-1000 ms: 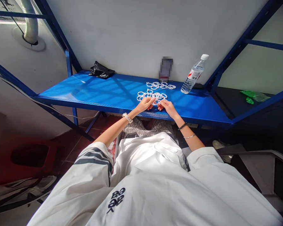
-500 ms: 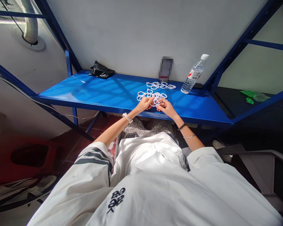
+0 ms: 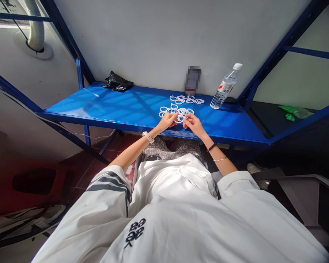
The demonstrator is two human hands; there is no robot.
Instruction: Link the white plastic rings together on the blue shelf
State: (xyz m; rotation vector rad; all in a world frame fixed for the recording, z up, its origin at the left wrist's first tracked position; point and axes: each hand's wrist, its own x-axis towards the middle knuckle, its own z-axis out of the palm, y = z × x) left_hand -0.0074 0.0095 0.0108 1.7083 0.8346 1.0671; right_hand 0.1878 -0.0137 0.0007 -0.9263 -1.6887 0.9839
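Several white plastic rings lie in a loose pile on the blue metal shelf, with a second small cluster of rings further back. My left hand and my right hand meet at the near side of the pile. Both are closed in a pinch on a white ring held between them, just above the shelf's front edge. A watch sits on my left wrist, and bracelets circle my right.
A clear water bottle with a white cap leans at the back right. A blurred dark object stands against the wall. A black crumpled bag lies at the back left. Blue frame struts rise on both sides; a green item rests on the dark side shelf.
Both hands have crept slightly forward and up toward the pile while still pinching the ring between them. Nothing else has moved.
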